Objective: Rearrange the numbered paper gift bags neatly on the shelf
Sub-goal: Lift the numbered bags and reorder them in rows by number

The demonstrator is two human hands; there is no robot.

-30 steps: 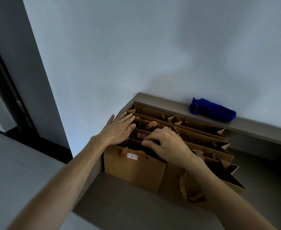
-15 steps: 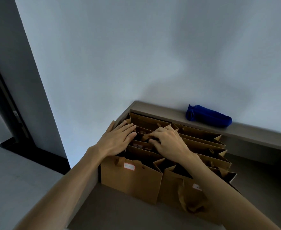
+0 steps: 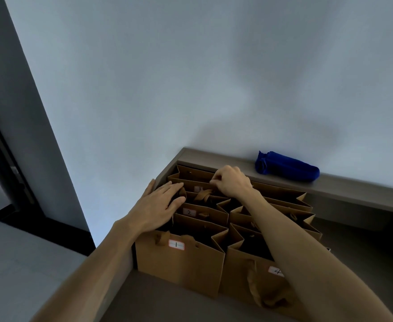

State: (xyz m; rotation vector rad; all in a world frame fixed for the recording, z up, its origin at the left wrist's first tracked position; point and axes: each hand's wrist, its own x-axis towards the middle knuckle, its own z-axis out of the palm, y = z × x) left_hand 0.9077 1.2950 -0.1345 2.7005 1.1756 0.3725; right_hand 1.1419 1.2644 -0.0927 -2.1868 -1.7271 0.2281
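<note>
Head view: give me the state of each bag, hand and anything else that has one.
Bag 1: upright, open, front left.
Bag 2: upright, behind bag 1.
Bag 3: upright, top edge pinched.
Bag 4: upright, front right.
Left hand: flat on bag tops.
Right hand: pinching bag 3.
Blue pouch: lying on ledge.

Single head-worn wide-angle view — set above and close, facing forward and down over both forearms onto the rows of paper bags [image 3: 181, 259] on the shelf [image 3: 344, 184], wall beyond, doorway at far left.
</note>
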